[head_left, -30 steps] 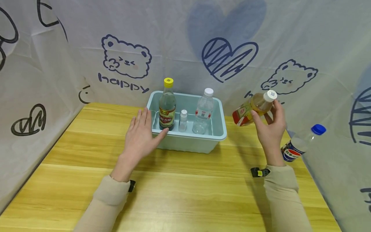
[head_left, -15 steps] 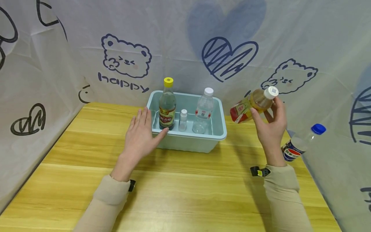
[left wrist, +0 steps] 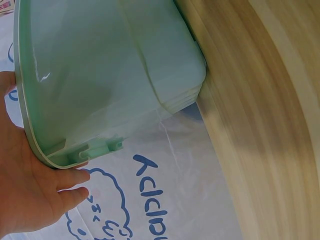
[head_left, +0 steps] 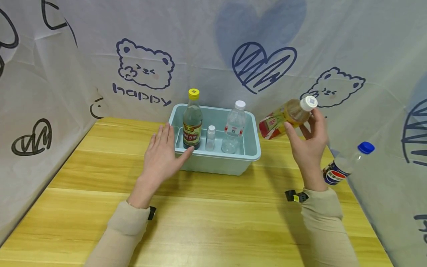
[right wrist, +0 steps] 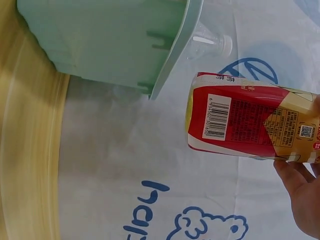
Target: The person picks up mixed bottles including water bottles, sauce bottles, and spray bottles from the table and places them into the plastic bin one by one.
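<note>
My right hand [head_left: 308, 148] grips a drink bottle [head_left: 283, 118] with a white cap and a red and yellow label. Held tilted in the air, the bottle has its base toward the bin and its cap up to the right. The right wrist view shows its barcode side near the bin's rim. My left hand [head_left: 161, 154] rests with straight fingers on the left front corner of the light green plastic bin [head_left: 213, 163]. Inside the bin stand a yellow-capped vinegar bottle [head_left: 192, 126], a small clear bottle [head_left: 210, 139] and a clear water bottle [head_left: 234, 128].
A blue-capped Pepsi bottle [head_left: 343, 165] is at the table's right side, beyond my right wrist. The wooden table [head_left: 213, 215] meets a printed cloth backdrop [head_left: 207, 48] behind the bin and along both sides.
My right hand has brought the drink bottle slightly left and up, closer to the bin, and the bottle lies flatter. The left hand and the bin stay in place.
</note>
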The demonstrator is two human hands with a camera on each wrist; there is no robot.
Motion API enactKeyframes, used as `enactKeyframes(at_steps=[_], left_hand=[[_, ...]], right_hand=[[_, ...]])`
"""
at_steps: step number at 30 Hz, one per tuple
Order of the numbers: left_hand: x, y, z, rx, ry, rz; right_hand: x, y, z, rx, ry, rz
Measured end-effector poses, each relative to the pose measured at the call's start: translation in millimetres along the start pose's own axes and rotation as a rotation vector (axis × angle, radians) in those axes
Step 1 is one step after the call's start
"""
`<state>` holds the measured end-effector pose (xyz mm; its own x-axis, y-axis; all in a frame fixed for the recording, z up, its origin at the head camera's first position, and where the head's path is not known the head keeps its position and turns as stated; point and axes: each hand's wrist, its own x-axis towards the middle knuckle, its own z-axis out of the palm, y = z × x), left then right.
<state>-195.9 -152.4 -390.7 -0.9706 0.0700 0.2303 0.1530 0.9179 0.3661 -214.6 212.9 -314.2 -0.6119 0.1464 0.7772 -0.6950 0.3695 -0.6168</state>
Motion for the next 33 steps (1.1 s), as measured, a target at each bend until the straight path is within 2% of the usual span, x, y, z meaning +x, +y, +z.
enactKeyframes(at_steps=[12,25,33], left_hand=[[0.4,-0.5,0.4,0.004,0.001,0.000],[0.5,0.6,1.0,0.009,0.004,0.004],[0.6,-1.0,0.1,0.015,0.005,0.008]], right_hand=[[-0.1,19.1,12.1,0.032,-0.026,-0.046],[-6.6,12.1,31.2,0.083,-0.064,-0.035],[-11.4,11.7,42.9,0.078,-0.103,-0.041]])
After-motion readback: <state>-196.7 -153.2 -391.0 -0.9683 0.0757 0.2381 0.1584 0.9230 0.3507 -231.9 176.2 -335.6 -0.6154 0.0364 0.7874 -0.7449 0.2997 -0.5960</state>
